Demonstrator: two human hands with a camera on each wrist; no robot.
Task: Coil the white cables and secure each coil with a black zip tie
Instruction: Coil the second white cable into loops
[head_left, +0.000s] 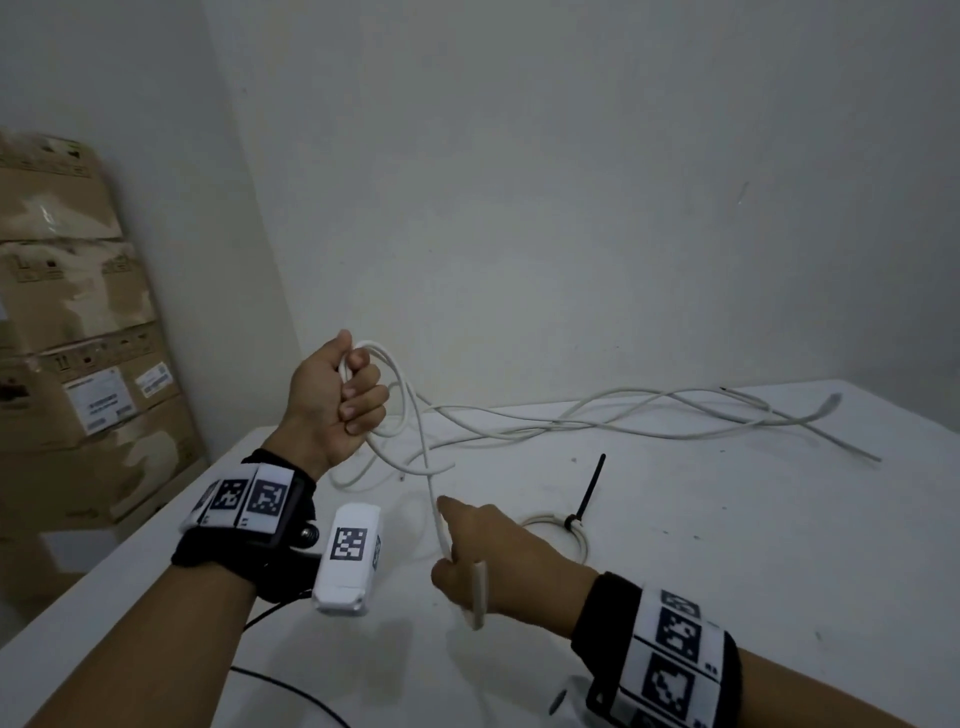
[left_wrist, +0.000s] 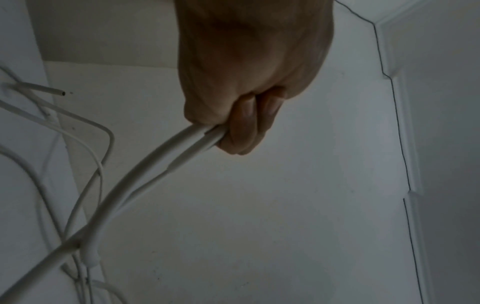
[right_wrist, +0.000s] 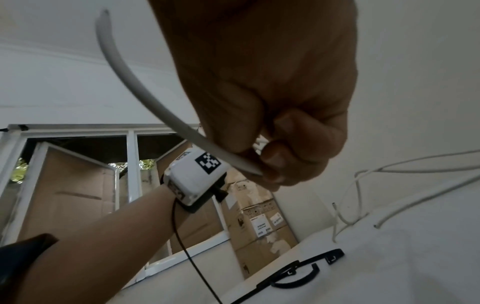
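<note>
My left hand (head_left: 343, 397) is raised above the white table (head_left: 727, 571) and grips loops of a white cable (head_left: 410, 415); in the left wrist view the fingers (left_wrist: 246, 123) curl round two strands of the cable (left_wrist: 161, 156). My right hand (head_left: 488, 551), lower and nearer, pinches the free end of the same cable (head_left: 475, 592), whose tip sticks out past the fist. The right wrist view shows that cable end (right_wrist: 145, 96) between thumb and fingers (right_wrist: 275, 162). A finished coil (head_left: 558, 530) with a black zip tie (head_left: 589, 493) lies behind the right hand.
More loose white cables (head_left: 649, 415) trail across the table's far side towards the right. Spare black zip ties (right_wrist: 298, 271) lie on the table near my right wrist. Cardboard boxes (head_left: 78, 322) are stacked left of the table. A white wall (head_left: 571, 182) rises behind the table.
</note>
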